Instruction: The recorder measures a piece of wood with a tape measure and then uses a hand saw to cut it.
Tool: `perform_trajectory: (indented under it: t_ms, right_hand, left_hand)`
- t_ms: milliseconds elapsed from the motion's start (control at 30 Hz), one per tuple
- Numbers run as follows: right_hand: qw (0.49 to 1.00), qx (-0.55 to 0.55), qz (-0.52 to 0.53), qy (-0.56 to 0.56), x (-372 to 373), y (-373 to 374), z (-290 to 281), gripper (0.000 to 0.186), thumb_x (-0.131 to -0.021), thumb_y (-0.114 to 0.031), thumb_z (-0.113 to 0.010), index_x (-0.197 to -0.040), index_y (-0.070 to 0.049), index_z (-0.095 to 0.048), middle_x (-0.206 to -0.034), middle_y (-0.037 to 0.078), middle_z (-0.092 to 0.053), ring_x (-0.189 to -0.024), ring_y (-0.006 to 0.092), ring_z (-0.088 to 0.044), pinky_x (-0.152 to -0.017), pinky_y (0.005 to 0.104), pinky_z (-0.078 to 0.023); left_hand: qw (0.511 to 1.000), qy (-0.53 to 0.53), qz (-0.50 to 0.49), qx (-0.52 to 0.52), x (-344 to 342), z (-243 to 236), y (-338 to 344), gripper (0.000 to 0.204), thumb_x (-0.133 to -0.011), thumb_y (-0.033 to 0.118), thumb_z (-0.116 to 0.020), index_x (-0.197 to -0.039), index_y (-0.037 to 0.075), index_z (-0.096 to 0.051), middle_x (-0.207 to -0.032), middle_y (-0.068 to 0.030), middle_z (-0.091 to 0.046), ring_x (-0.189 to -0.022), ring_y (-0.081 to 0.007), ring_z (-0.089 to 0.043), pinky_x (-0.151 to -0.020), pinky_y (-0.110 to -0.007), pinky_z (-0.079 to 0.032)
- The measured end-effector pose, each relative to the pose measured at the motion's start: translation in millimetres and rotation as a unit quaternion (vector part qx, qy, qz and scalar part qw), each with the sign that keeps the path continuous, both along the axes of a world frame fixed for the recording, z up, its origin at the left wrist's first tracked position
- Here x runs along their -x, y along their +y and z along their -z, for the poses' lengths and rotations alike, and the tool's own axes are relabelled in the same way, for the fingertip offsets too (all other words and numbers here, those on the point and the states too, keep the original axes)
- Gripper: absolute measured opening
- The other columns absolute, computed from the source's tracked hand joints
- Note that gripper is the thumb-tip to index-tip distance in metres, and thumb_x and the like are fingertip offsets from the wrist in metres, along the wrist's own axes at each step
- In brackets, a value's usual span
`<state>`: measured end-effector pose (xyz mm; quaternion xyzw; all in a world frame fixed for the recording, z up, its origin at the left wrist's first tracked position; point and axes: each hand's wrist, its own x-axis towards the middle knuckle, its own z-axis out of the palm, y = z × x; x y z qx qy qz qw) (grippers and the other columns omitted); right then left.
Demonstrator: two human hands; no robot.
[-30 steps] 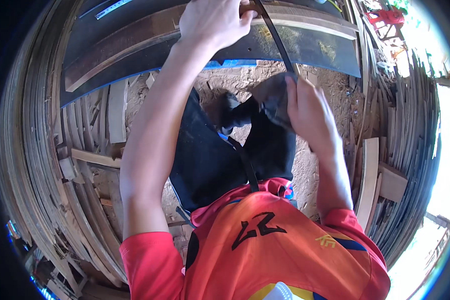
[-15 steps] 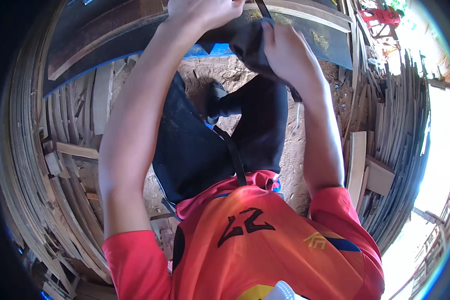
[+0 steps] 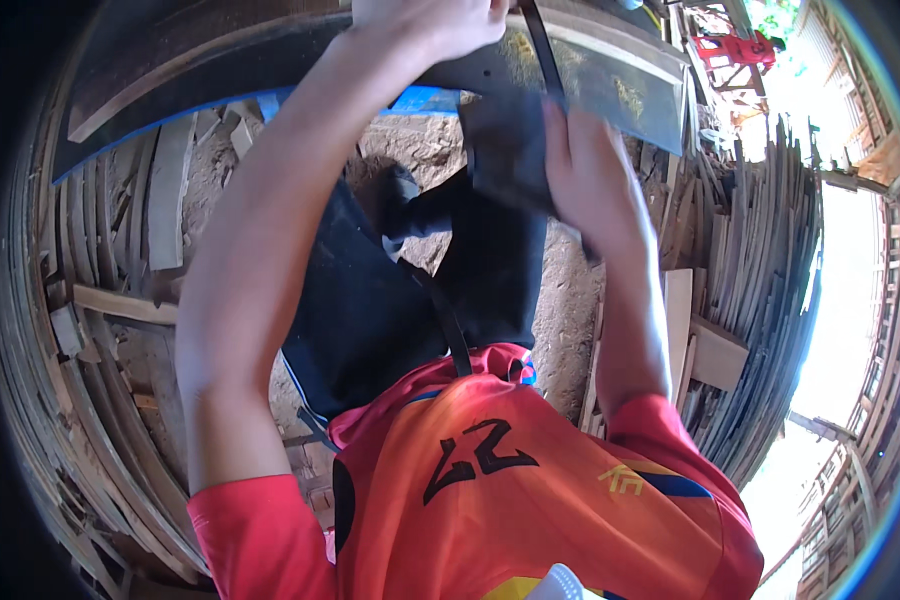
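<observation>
My left hand (image 3: 435,25) is at the upper edge, its fingers curled closed and partly cut off by the frame. What they hold is out of sight. Close beside those fingers, a narrow dark strap (image 3: 542,45) runs down to my right hand (image 3: 592,170). My right hand is closed round the strap's lower part, thumb pointing up. A dark, flat, flexible-looking piece (image 3: 510,150) hangs beside and below its fingers, blurred by motion. Whether this piece and the strap are joined cannot be made out.
A dark bench top (image 3: 220,115) with a blue edge and a wooden strip crosses ahead of me. Stacked wooden slats (image 3: 760,290) stand at the right, more slats (image 3: 100,400) at the left. A person in red (image 3: 735,48) is far off at upper right.
My right hand has moved down and a little right, away from the left hand. More strap shows between the hands. The dark piece has swung and spread flatter.
</observation>
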<state>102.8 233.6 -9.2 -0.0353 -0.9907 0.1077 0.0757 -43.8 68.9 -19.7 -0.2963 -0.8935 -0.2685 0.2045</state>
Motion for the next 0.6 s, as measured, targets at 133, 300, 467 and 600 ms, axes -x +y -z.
perform_trajectory:
  t_ms: [133,300,467,600]
  right_hand:
    - [1.000,0.021,0.004,0.000,-11,4,-7,0.046,-0.108,-0.028,-0.048,-0.082,0.006,-0.064,-0.079,0.034,-0.065,-0.078,0.0530,-0.065,-0.074,0.0590,-0.051]
    - [1.000,-0.007,-0.006,0.014,40,8,-6,0.046,-0.108,-0.028,-0.048,-0.082,0.007,-0.065,-0.079,0.034,-0.065,-0.079,0.0522,-0.066,-0.074,0.0588,-0.052]
    - [0.997,0.062,0.031,-0.014,-34,6,-11,0.043,-0.107,-0.026,-0.050,-0.086,0.007,-0.066,-0.077,0.032,-0.065,-0.078,0.0511,-0.068,-0.074,0.0587,-0.053]
    - [1.000,0.009,-0.014,-0.020,32,5,-19,0.045,-0.107,-0.025,-0.048,-0.083,0.007,-0.068,-0.077,0.033,-0.064,-0.079,0.0530,-0.066,-0.076,0.0596,-0.052]
  left_hand:
    - [0.998,-0.048,0.017,0.029,1,-13,8,0.031,-0.094,0.031,-0.066,-0.109,0.005,-0.071,-0.119,-0.0153,-0.071,-0.123,-0.0317,-0.064,-0.106,-0.045,-0.052]
    - [1.000,-0.020,0.016,0.006,-3,-15,9,0.030,-0.092,0.030,-0.067,-0.108,0.005,-0.071,-0.116,-0.0151,-0.071,-0.122,-0.0325,-0.064,-0.106,-0.045,-0.051]
    - [0.998,-0.058,0.017,0.029,0,-11,10,0.028,-0.092,0.029,-0.067,-0.107,0.006,-0.071,-0.114,-0.0136,-0.072,-0.119,-0.0329,-0.065,-0.103,-0.047,-0.052]
    - [1.000,-0.012,0.021,0.002,1,-13,9,0.028,-0.091,0.028,-0.067,-0.106,0.005,-0.071,-0.113,-0.0144,-0.072,-0.119,-0.0341,-0.065,-0.102,-0.047,-0.052]
